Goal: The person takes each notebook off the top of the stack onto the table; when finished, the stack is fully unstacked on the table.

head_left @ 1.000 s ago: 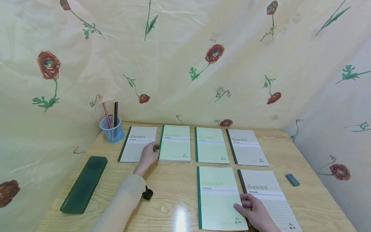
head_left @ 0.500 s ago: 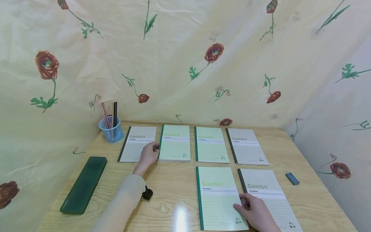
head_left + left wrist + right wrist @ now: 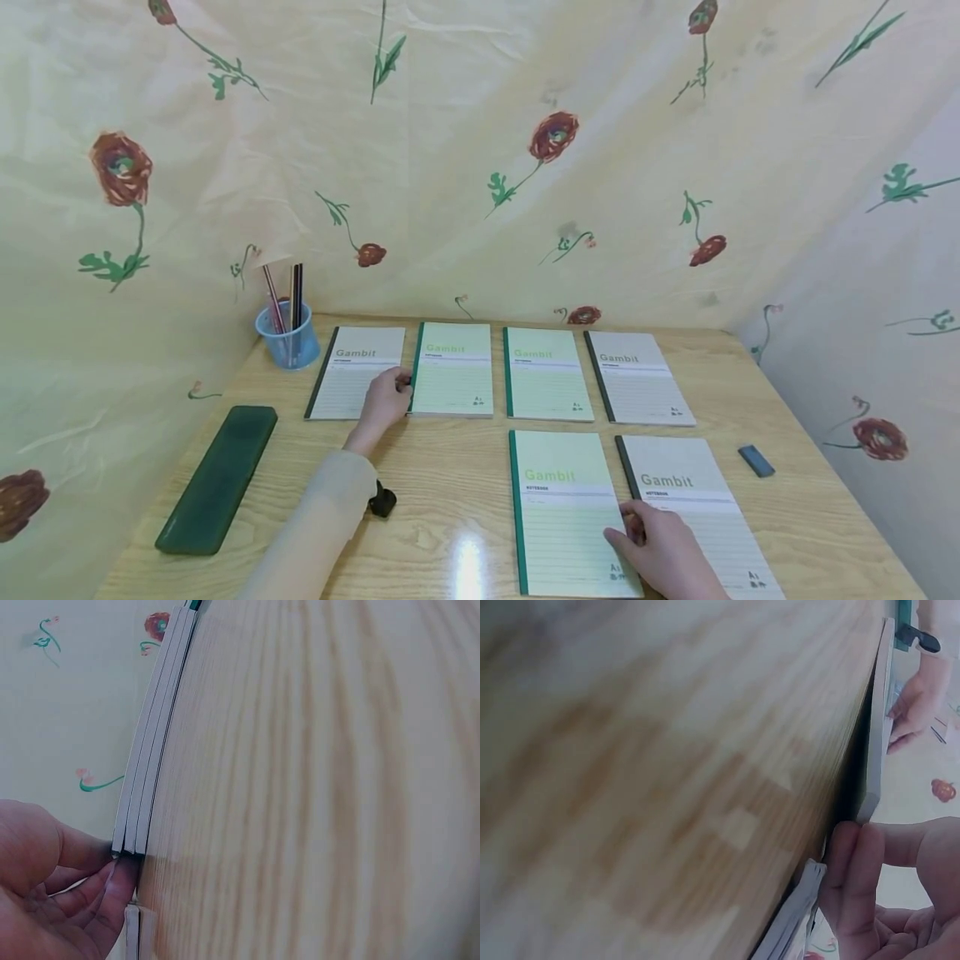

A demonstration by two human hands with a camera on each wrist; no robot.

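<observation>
In the back row, my left hand (image 3: pixel 386 400) has thumb and fingertips at the dark green spine of a pale green notebook (image 3: pixel 454 375). The left wrist view shows this as a stack of notebooks (image 3: pixel 156 742), thumb at its upper corner and fingers lower against the spine. My right hand (image 3: pixel 667 546) pinches the right edge of a front green notebook (image 3: pixel 562 533). That edge is raised off the table in the right wrist view, thumb above the cover (image 3: pixel 877 735) and fingers below. A grey-white notebook (image 3: pixel 693 492) lies partly under the right hand.
Beside the left hand lies a grey-white notebook (image 3: pixel 363 358); a green one (image 3: pixel 547 375) and another grey-white one (image 3: pixel 637 379) continue the back row. A blue pencil cup (image 3: pixel 295 343), a green case (image 3: pixel 217 483) and a small blue block (image 3: pixel 757 462) flank them.
The hands stay almost still. The front green notebook shifts very slightly under the right hand, and the right hand's fingers draw in a little.
</observation>
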